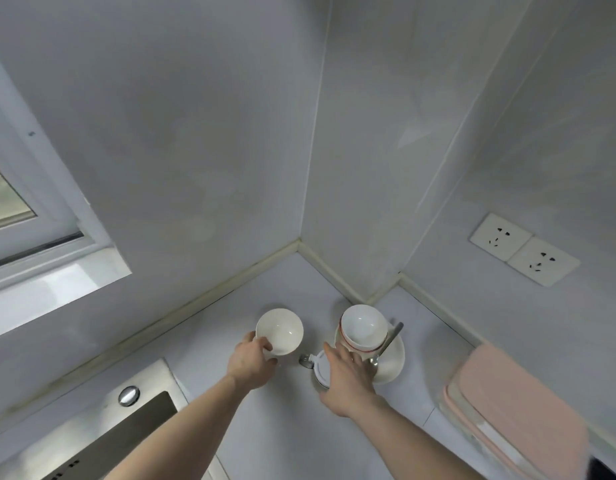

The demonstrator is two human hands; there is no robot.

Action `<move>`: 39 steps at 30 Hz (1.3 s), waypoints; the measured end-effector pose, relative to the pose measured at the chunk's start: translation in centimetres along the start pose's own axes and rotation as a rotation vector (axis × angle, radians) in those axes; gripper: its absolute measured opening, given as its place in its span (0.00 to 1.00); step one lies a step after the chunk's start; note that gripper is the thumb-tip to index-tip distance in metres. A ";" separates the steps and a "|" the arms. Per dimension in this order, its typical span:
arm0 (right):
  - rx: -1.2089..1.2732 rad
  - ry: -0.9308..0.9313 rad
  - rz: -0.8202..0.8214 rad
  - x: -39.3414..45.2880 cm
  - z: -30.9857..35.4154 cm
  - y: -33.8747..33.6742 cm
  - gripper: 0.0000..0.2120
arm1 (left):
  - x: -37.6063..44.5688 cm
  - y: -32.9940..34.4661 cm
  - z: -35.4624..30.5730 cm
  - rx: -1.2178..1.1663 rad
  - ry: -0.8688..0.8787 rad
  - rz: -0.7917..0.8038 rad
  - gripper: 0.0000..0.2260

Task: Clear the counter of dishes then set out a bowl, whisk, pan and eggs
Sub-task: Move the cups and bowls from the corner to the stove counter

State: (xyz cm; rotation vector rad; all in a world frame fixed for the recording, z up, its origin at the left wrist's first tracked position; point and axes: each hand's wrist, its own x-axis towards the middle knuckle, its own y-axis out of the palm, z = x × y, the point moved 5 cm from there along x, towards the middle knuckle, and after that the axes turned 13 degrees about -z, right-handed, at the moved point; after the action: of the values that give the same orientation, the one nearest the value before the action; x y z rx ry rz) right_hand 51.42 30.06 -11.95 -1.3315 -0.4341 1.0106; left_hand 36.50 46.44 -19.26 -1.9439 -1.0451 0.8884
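Observation:
A plain white bowl (282,330) stands on the pale counter (265,427) near the back corner. My left hand (251,363) grips its near rim, thumb over the edge. To its right, stacked white bowls with a red rim line (363,327) sit on a white plate (391,362). A metal spoon (386,348) leans on that plate. My right hand (348,379) reaches with straight fingers over a small white dish (321,370) toward the stack. A second spoon's end (305,361) pokes out left of the dish.
A steel sink (102,441) with a round knob (128,395) lies at the lower left. Folded pink towels (511,417) lie at the right. Two wall sockets (523,252) sit above them. A window (8,199) is at the left.

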 end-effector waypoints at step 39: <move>0.673 0.383 -0.449 -41.4 -20.3 -5.1 0.45 | -36.4 -3.9 -16.8 -0.360 0.538 -0.098 0.11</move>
State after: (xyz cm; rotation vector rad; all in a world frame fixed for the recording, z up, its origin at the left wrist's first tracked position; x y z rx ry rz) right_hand 46.83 -14.71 -0.72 -0.7384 -0.0712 0.4406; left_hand 33.49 11.35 0.22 -2.2250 -1.0028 0.0985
